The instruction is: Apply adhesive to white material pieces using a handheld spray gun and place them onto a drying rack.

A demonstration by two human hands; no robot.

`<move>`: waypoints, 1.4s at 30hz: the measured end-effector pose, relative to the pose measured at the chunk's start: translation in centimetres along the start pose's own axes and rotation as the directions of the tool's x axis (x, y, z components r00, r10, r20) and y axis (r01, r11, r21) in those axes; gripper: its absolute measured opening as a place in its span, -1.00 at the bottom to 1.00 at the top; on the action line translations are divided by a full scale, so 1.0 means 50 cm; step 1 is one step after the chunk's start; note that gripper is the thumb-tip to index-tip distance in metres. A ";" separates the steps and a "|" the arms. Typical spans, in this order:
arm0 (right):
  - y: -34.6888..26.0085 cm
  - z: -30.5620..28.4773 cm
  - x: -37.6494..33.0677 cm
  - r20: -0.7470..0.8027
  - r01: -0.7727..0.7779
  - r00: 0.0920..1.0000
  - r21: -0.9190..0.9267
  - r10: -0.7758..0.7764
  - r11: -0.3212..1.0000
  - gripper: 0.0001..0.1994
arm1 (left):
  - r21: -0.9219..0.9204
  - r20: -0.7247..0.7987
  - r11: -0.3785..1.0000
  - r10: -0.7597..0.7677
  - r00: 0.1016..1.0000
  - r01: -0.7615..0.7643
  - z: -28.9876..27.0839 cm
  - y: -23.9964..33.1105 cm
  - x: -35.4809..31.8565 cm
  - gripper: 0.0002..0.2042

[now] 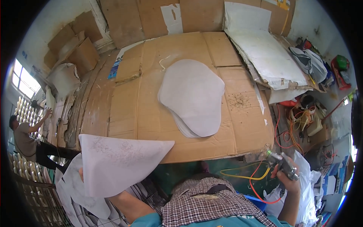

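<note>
At the lower left, my left hand (pixel 81 174) is mostly hidden behind a pale, flexible cut sheet (pixel 121 162) and grips it, with only a bit of finger showing at its left edge. The sheet hangs over the table's front edge, and faint brownish speckles mark its upper part. Beyond it, a small stack of similar rounded pale sheets (pixel 193 94) lies on the cardboard-covered table (pixel 151 125), the edges slightly offset. To the right, my right hand (pixel 288 179) is closed around a metal spray gun (pixel 283 164) with a green ring near its nozzle.
More cut sheets (pixel 77 181) are piled on a wire rack at lower left. A yellow hose (pixel 245 177) and a red hose (pixel 266 202) loop beside my right arm. White plastic bags (pixel 306 181) stand at right. A person (pixel 26 140) works at far left.
</note>
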State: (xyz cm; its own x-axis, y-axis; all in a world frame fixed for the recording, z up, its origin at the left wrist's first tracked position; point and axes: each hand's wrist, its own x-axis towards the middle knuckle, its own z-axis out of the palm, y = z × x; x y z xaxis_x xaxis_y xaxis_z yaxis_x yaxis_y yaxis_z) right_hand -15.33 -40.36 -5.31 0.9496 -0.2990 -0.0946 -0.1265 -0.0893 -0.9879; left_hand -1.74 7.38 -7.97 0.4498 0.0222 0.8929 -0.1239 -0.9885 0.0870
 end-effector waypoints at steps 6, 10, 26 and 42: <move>0.006 0.040 0.044 -0.038 0.075 0.997 0.117 -0.071 0.990 -0.56 | 0.009 0.085 1.000 -0.005 0.996 0.005 -0.001 -0.027 -0.011 -0.54; 0.013 0.041 0.077 -0.171 0.093 0.981 0.020 -0.088 0.995 -0.76 | 0.035 -0.060 0.999 0.034 0.998 -0.031 0.021 0.008 0.005 -0.61; 0.002 0.040 0.061 0.064 0.041 0.997 0.100 -0.047 0.994 -0.50 | 0.027 -0.069 0.995 0.096 0.993 -0.094 0.039 -0.018 -0.003 -0.64; 0.022 -0.013 0.033 0.048 0.015 0.999 0.018 -0.016 1.000 -0.46 | -0.044 -0.035 0.994 -0.098 0.995 0.097 0.038 0.041 0.031 -0.70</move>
State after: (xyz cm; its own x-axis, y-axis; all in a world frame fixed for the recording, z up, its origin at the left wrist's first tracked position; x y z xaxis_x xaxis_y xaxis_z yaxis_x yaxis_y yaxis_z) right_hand -14.10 -41.58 -6.46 0.9641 -0.2514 -0.0849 -0.1073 -0.0768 -0.9913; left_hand 0.36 5.12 -7.23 0.4282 0.1244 0.8951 -0.1182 -0.9743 0.1920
